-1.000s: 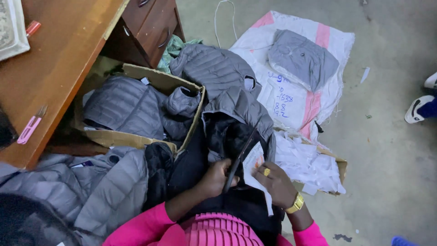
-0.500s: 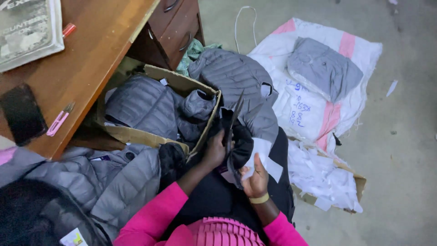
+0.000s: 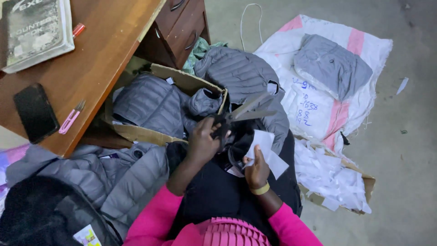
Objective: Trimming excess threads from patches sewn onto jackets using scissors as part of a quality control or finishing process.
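Observation:
My left hand (image 3: 202, 142) grips the black handles of a pair of scissors (image 3: 246, 110). Their grey blades are apart and point right, over a grey puffer jacket (image 3: 241, 73). My right hand (image 3: 256, 169), a yellow band at its wrist, pinches a white tag (image 3: 267, 145) attached to a black garment (image 3: 234, 150) on my lap. The blades are a little above and left of the tag and do not touch it. Pink sleeves cover both my arms.
A wooden desk (image 3: 109, 54) at left carries a book (image 3: 36, 32), a black phone (image 3: 35, 113) and a pink clipper (image 3: 70, 118). A cardboard box (image 3: 182, 79) holds grey jackets. At right are a white sack (image 3: 318, 105) with a folded grey jacket (image 3: 331, 66) and a tray of white scraps (image 3: 337, 182).
The scissors swung from pointing up to pointing right, and their blades opened. My right hand shifted its hold on the white tag, and the view moved slightly toward the desk.

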